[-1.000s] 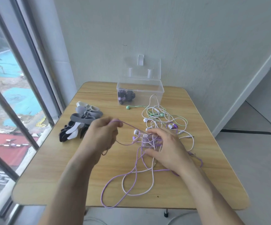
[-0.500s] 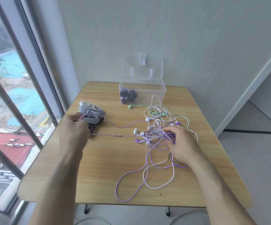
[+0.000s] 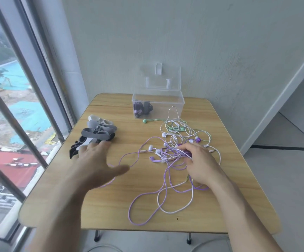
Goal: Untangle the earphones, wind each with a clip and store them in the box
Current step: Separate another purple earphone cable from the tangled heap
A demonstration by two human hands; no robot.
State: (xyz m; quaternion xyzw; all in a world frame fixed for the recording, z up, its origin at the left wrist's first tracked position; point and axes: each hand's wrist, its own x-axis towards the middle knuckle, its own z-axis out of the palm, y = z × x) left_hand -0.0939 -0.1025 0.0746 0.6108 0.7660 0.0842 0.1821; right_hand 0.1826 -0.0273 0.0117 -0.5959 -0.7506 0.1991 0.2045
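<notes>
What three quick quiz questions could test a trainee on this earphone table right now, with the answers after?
1. True or false: the clear box's lid is open.
2. Which hand grips the tangled earphones: A) left hand, B) right hand, C) neither?
3. Fill in: the left hand's fingers are spread, reaching toward the pile of ____ near the window side.

Key:
1. True; a wound bundle already lies inside.
2. B.
3. Clips, in grey, white and black.
</notes>
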